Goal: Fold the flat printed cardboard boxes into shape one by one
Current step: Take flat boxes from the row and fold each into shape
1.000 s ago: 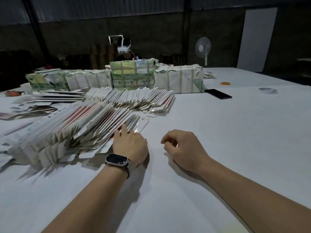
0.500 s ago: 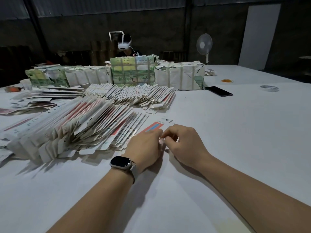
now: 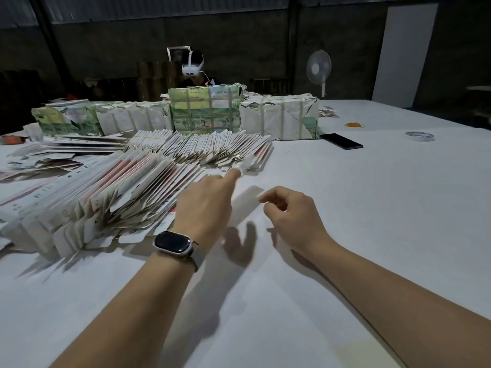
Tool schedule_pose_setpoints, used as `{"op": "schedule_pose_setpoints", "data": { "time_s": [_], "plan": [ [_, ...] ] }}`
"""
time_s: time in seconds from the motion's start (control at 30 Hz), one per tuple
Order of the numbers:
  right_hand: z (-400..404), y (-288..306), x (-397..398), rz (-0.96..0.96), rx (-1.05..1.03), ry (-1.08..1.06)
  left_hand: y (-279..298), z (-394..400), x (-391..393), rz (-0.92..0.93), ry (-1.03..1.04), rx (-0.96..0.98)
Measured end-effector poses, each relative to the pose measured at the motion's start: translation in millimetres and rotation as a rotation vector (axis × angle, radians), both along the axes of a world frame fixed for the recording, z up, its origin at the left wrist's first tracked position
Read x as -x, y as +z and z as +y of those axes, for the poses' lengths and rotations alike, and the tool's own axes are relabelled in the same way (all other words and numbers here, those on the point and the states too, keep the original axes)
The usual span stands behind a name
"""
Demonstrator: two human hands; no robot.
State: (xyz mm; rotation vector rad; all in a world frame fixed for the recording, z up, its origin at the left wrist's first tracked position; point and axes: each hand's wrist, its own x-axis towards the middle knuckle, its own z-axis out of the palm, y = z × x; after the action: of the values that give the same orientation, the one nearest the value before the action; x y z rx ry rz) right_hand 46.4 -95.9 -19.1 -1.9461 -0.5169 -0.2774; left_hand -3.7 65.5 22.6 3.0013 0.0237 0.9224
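A long fanned row of flat printed boxes (image 3: 106, 197), white with red stripes, lies on the white table (image 3: 372, 208) at the left. A second row of flat boxes (image 3: 207, 147) lies behind it. My left hand (image 3: 204, 205), with a watch on the wrist, is raised beside the near row and holds one flat box (image 3: 248, 193). That box is motion-blurred and stretches up past my fingers. My right hand (image 3: 289, 216) is just to the right, with thumb and forefinger pinched at the blurred box's right edge.
Paper-wrapped bundles (image 3: 281, 115) stand across the back of the table. A black phone (image 3: 342, 141), a tape roll (image 3: 419, 136) and orange rubber bands (image 3: 354, 125) lie at the right. A person wearing a headset (image 3: 192, 67) sits behind the bundles, and a fan (image 3: 318, 67) stands further back.
My left hand slid one flat box off the near row toward my right hand. Both hands then took it and lifted it off the table.
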Motion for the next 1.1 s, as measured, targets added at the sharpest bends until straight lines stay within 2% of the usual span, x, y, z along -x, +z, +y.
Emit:
{"op": "schedule_pose_setpoints", "data": {
  "time_s": [0.07, 0.13, 0.33, 0.43, 0.57, 0.73, 0.93, 1.1],
  "plan": [
    [0.4, -0.6, -3.3, 0.074, -0.066, 0.014, 8.6, 3.2, 1.8, -0.202, -0.069, 0.132],
    [0.4, 0.1, -6.2, 0.138, -0.157, 0.021, 9.1, 0.4, -0.7, -0.285, -0.194, 0.339],
    [0.1, 2.2, -7.1, 0.205, -0.324, 0.048, -14.8, -25.6, -6.3, -0.002, -0.413, 1.196],
    [-1.5, 2.4, -6.0, 0.189, -0.315, 0.079, -22.4, -33.7, -4.0, 0.067, -0.462, 1.425],
    [-0.2, 2.0, -4.9, 0.206, -0.233, 0.140, -26.1, -35.8, -0.4, 0.044, -0.458, 1.616],
    [1.4, 2.1, -2.6, 0.236, -0.240, 0.286, -21.7, -34.0, 4.7, 0.234, -0.543, 1.801],
    [4.6, 6.0, 0.3, 0.187, -0.261, 0.378, -21.3, -35.6, 5.7, 0.361, -0.626, 1.839],
    [2.4, 2.8, -1.9, 0.155, -0.293, 0.248, -23.7, -31.6, -0.9, 0.336, -0.608, 1.681]
  ]
}}
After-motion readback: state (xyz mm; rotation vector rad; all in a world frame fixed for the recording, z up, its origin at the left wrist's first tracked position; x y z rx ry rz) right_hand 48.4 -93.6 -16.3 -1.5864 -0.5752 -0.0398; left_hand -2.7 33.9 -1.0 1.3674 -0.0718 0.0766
